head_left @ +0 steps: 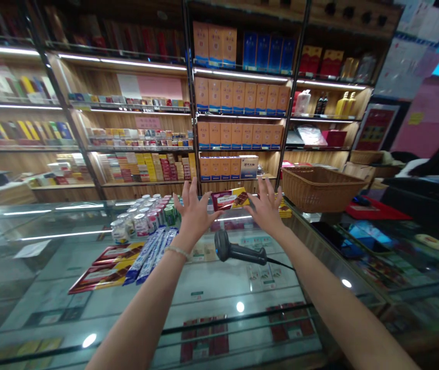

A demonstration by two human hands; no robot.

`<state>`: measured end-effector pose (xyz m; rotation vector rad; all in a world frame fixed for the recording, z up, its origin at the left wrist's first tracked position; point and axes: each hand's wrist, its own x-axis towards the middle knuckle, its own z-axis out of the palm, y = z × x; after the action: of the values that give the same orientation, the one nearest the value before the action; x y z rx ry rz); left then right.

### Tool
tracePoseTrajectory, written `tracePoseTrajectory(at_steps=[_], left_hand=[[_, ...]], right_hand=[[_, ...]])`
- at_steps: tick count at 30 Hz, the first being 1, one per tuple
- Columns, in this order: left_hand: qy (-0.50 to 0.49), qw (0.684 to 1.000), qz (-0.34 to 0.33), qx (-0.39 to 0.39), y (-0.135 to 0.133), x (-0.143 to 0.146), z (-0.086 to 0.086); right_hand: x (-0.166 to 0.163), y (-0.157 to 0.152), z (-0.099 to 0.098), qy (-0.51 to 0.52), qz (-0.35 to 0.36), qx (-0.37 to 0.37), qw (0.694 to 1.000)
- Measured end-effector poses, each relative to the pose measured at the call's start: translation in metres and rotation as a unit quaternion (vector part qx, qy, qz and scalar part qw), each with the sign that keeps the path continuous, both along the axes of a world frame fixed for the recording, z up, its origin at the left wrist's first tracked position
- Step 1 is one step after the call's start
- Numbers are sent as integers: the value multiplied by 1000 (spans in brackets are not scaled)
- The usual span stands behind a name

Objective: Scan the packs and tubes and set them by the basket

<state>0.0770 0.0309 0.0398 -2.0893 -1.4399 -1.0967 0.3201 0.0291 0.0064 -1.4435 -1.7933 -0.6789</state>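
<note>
A maroon-and-yellow chocolate packet (227,199) is held up level above the glass counter. Thumb and forefinger of my left hand (194,213) pinch its left end, the other fingers spread upward. At the right end, my right hand (268,210) grips it in the same way. Below them a black barcode scanner (240,252) lies on the glass, its cable running right. Left of it are blue-and-white long packets (152,254) and more chocolate packets (104,272) like the held one. Small cans (142,224) stand in rows behind these.
A wicker basket (319,190) stands at the right end of the counter. Yellow packets (285,209) lie beside my right hand. Phones (333,239) and a red mat (377,208) lie farther right. Lit shelves with boxed goods (238,97) fill the back wall.
</note>
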Motion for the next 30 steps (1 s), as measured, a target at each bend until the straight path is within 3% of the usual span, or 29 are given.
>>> tracePoseTrajectory(at_steps=[7,20,30], left_hand=[[11,999,-31,1,13,36,10],[8,997,-62,-47,41,146,5],[-1,991,-68,-115,77,202,-20]], right_hand=[[36,1,5,-10,-22,-9,1000],[136,18,-14,20,-69,4,997],[173,44,-51,32,-119,17,992]])
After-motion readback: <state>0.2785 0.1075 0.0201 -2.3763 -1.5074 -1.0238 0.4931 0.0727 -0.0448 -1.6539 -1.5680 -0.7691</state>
